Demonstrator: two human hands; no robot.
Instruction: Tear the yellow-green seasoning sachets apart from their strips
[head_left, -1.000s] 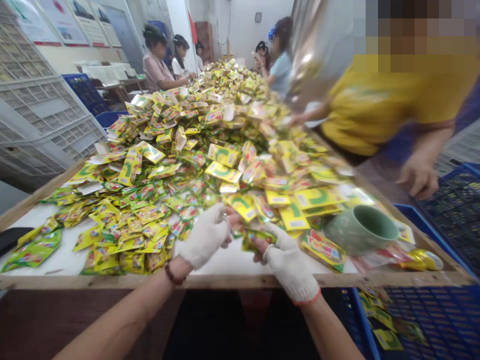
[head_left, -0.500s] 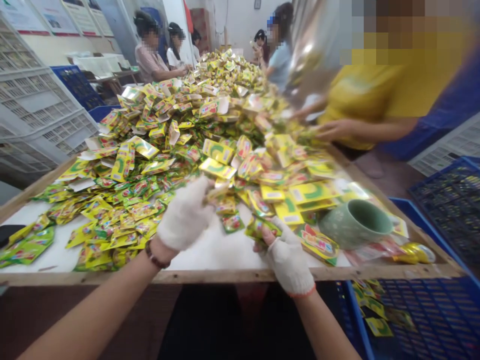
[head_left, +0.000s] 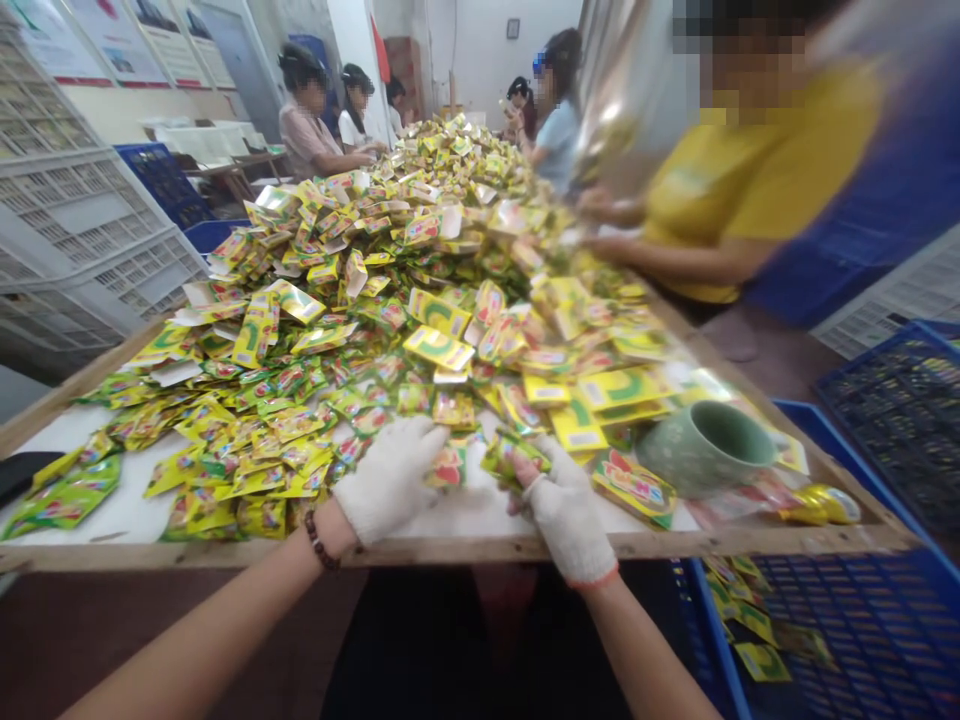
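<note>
My left hand (head_left: 394, 478), in a white glove, reaches low over the tabletop. Its fingers curl at the edge of a small green packet (head_left: 450, 465) with a red fruit picture, partly covered by the fingertips. Between thumb and fingers, my right hand (head_left: 568, 515), also gloved but with bare fingertips, grips several yellow-green packets (head_left: 508, 455). Just right of it lies a flat yellow box (head_left: 634, 488) with a fruit print. Loose packets (head_left: 255, 445) spread to the left, and yellow boxes (head_left: 577, 420) lie beyond my right hand.
A tall heap of boxes and packets (head_left: 420, 225) runs down the wood-rimmed table (head_left: 480, 550). A green mug (head_left: 705, 450) and a gold wrapper (head_left: 821, 505) stand at right. Blue crates (head_left: 847, 620) are below. A co-worker in yellow (head_left: 757, 200) and others work alongside.
My left hand has come down and nearer to me, onto the small green packet, which has shifted toward it. My right hand keeps its packets almost in place. The view has tilted slightly.
</note>
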